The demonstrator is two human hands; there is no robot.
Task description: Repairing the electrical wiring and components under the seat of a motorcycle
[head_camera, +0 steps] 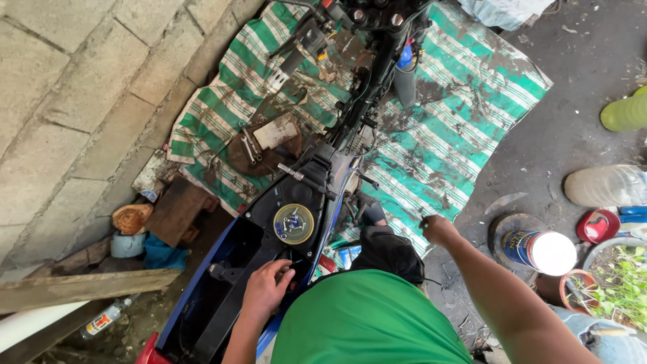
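Observation:
A stripped blue and black motorcycle (317, 182) stands below me on a green and white striped tarp (465, 114). A round fuel pump cap (294, 223) sits on top of its black body. My left hand (267, 290) rests inside the open black under-seat compartment (236, 269), fingers curled down on a part I cannot make out. My right hand (438, 230) is closed at the bike's right side, over the tarp's edge; something thin may be pinched in it. My green shirt fills the bottom middle.
Wrenches (249, 147) and a flat plate (276, 131) lie on the tarp to the left. A concrete block wall (60, 101) runs along the left. A tin can (539, 251), a plastic bottle (606, 185), red cup (598, 226) and potted plants (623, 276) stand at right.

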